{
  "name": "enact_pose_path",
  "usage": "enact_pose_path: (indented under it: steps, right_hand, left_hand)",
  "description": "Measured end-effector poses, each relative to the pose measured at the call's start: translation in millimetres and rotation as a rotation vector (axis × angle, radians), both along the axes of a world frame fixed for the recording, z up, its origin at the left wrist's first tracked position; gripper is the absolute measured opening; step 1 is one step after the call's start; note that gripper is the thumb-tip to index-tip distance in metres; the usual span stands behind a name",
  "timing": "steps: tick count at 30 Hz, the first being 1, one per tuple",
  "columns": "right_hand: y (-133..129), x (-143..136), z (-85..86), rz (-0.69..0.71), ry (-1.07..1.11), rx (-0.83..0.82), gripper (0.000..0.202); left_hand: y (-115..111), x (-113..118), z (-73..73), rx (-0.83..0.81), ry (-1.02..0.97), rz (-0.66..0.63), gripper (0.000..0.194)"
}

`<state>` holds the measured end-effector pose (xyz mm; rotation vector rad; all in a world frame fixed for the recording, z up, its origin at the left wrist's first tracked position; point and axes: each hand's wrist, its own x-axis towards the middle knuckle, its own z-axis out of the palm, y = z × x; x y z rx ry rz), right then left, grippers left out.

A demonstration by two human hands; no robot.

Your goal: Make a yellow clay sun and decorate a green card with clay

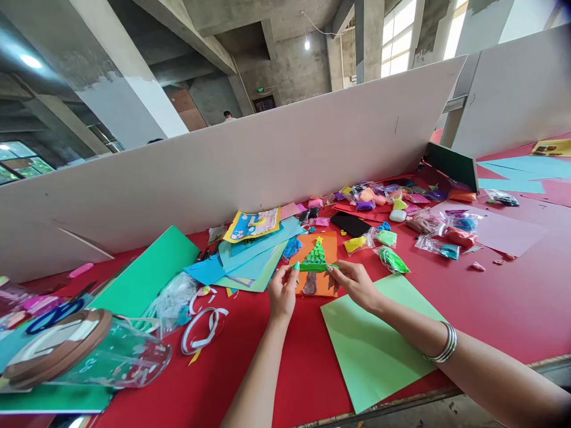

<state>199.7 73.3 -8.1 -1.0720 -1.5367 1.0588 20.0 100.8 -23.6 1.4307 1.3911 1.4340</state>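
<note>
An orange card (pixel 331 242) lies on the red table, carrying a green clay Christmas tree (pixel 316 255) with a yellow star on top and a brown trunk (pixel 309 284) below. Across the bottom of the tree runs a green clay strip (pixel 313 268). My left hand (pixel 282 294) pinches its left end between thumb and fingers. At the other end, my right hand (pixel 357 285) is closed on the strip too. Whether the strip touches the card, I cannot tell. Under my right forearm is a light green paper sheet (pixel 379 345).
Stacked coloured papers (pixel 263 255) lie left of the card. A black phone (pixel 350 224) and several clay bags (pixel 388 238) sit behind and right. At left are a plastic jar (pixel 120 351), blue scissors (pixel 56 315) and white strips (pixel 200 339). A white partition (pixel 267 160) stands behind.
</note>
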Motion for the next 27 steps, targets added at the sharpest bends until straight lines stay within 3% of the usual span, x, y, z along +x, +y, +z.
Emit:
enact_pose_path:
  steps: [4, 7, 11, 18, 23, 27]
  right_hand:
    - [0.8, -1.7, -2.3, 0.113, 0.058, -0.142, 0.037]
    - [0.3, -7.0, -7.9, 0.244, 0.12, -0.274, 0.03]
    - [1.1, -11.9, -13.6, 0.313, 0.14, -0.312, 0.036]
    - [6.3, -8.3, -14.6, 0.241, 0.112, -0.307, 0.039]
    - [4.3, -6.0, -8.1, 0.246, 0.14, -0.32, 0.017]
    - [0.9, -3.2, 0.0, 0.287, 0.237, -0.342, 0.018]
  left_hand:
    - [1.8, -0.3, 0.5, 0.003, -0.063, 0.177, 0.043]
    - [0.1, 1.0, -0.9, 0.04, -0.022, 0.191, 0.039]
    - [-5.3, 5.3, -1.8, 0.117, 0.07, 0.031, 0.028]
    - [-13.4, 13.0, 2.5, 0.175, 0.163, -0.314, 0.021]
    - [-10.5, 10.8, 0.3, 0.139, 0.116, -0.332, 0.021]
    - [-8.9, 6.8, 0.9, 0.129, 0.079, -0.361, 0.019]
